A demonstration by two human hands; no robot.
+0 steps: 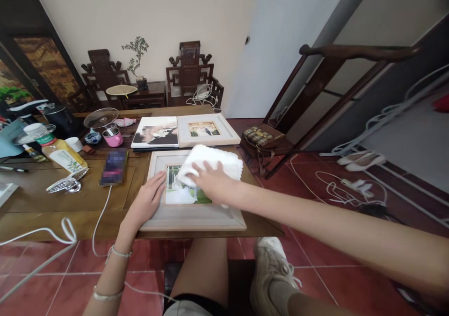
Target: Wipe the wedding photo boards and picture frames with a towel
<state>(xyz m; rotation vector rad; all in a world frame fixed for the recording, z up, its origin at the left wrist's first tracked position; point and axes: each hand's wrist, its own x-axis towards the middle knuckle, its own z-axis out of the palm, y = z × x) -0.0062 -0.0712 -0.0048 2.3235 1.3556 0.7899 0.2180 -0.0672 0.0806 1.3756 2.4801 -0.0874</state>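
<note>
Right arm (315,222), hand (213,180) holding cloth (229,161) (perhaps folded), left hand (151,197) on frame (196,221)

Around the pink cup (113,139), a blue-and-white pot (93,137) is sitting just left, a bottle (62,156) is standing farther left, a phone (114,166) is lying in front, and a bonsai (139,46) is rising behind.

A white cloth (217,156) partly hides the framed photo (182,195).

A gap lies between phone (114,167) and near frame (196,220); the far frame (228,128) seemingly blocks beyond.
</note>
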